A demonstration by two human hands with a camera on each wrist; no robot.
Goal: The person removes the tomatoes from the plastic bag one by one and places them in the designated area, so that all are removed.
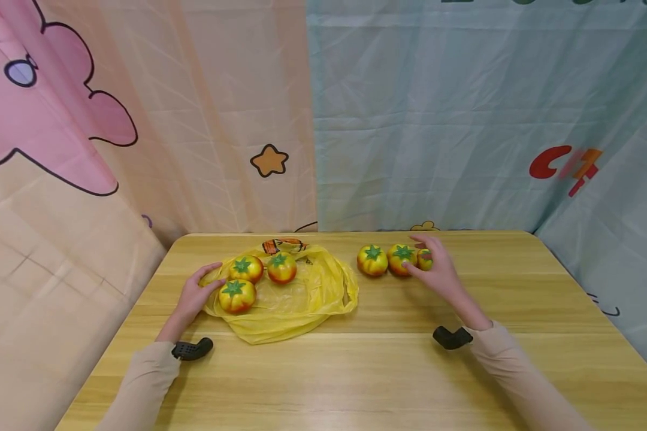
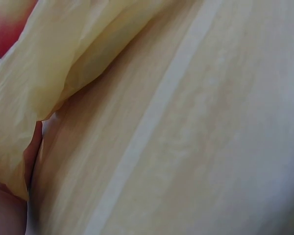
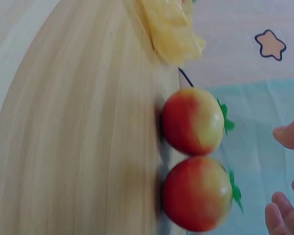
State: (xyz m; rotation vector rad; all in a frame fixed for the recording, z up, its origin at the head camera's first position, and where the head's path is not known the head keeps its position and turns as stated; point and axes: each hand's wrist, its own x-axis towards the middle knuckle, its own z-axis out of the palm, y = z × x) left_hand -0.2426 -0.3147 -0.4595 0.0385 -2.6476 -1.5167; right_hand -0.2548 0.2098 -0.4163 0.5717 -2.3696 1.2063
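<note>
A yellow plastic bag [image 1: 280, 326] lies spread on the table, with three round yellow-red fruits resembling tomatoes on it: a front one [image 1: 238, 296], a back one [image 1: 246, 269] and a right one [image 1: 282, 267]. My left hand [image 1: 195, 296] rests at the bag's left edge, thumb and index finger apart beside the fruits. Bag film [image 2: 39, 73] covers part of its fingers in the left wrist view. Right of the bag stand three similar fruits in a row: left [image 1: 372, 261], middle [image 1: 401, 260], right [image 1: 425, 258]. My right hand [image 1: 437, 269] hovers above the right two, fingers spread, holding nothing.
The wooden table [image 1: 323, 383] ends at the back against a hanging cloth [image 1: 410, 131] printed with cartoon figures. A black wrist device sits on each forearm, left [image 1: 193, 349] and right [image 1: 453, 338]. An orange printed patch [image 1: 283, 245] shows at the bag's back edge.
</note>
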